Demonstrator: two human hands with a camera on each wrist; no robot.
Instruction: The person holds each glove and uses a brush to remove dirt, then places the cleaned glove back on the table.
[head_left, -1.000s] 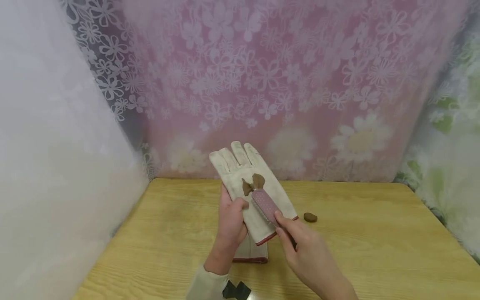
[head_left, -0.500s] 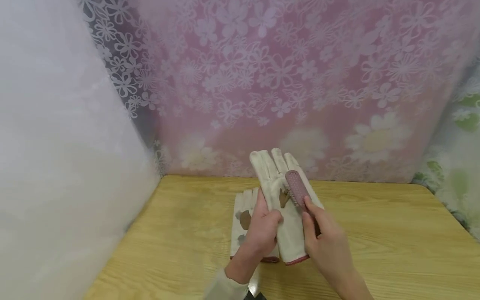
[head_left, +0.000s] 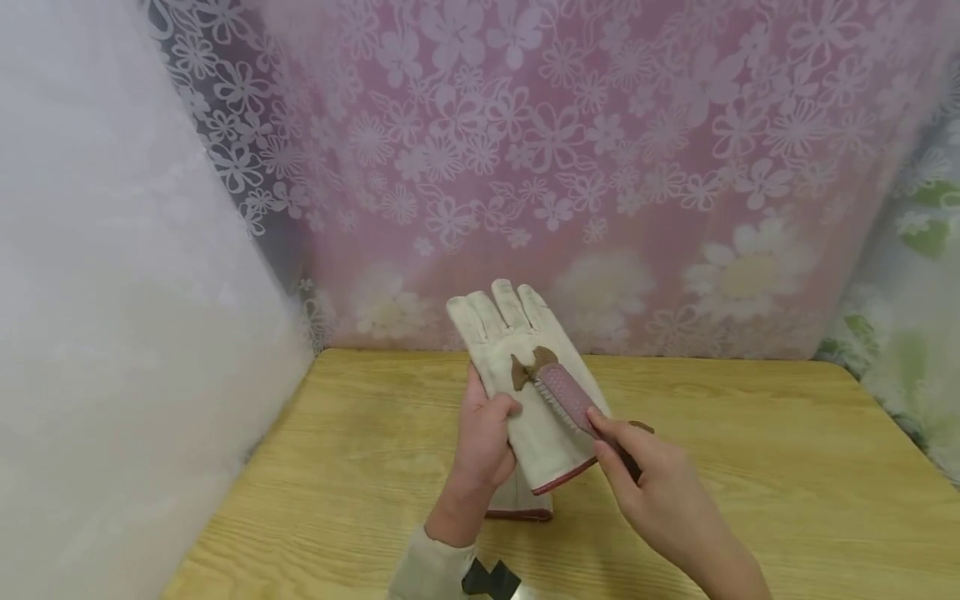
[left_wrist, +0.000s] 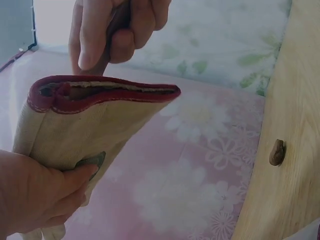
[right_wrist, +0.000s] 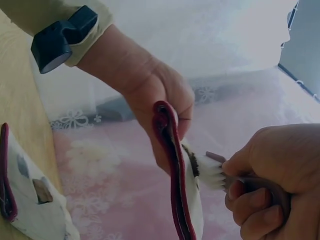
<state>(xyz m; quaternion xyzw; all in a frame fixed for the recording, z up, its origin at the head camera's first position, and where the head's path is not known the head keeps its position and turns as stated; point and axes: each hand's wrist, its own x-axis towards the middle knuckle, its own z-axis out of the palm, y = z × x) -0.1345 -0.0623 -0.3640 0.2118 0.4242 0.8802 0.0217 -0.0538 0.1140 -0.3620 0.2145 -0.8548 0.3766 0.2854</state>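
Note:
My left hand (head_left: pixel 480 442) grips an off-white cloth glove (head_left: pixel 536 446) with a red-edged cuff, thumb on the near face and fingers behind. The glove is tilted up over the table, its fingers pointing away. A brown, irregular patch (head_left: pixel 519 373) marks its face. My right hand (head_left: pixel 667 479) grips a dusty-pink brush (head_left: pixel 568 397), whose white bristles (right_wrist: pixel 211 172) face the glove right at the patch. Behind the raised glove lies a second glove (head_left: pixel 521 498), mostly hidden in the head view. The right wrist view shows brown and grey patches on that second glove (right_wrist: pixel 27 175).
A small brown lump (left_wrist: pixel 277 152) lies on the wood-grain table (head_left: pixel 360 467), partly behind my right hand in the head view. Pink floral cloth (head_left: pixel 480 167) hangs at the back. White sheeting (head_left: pixel 150 292) borders the left, leaf-patterned cloth (head_left: pixel 918 325) the right.
The held glove has shifted left and slightly up, covering most of the second glove again. The brush has come down and left across the glove, its head now beside the brown patch.

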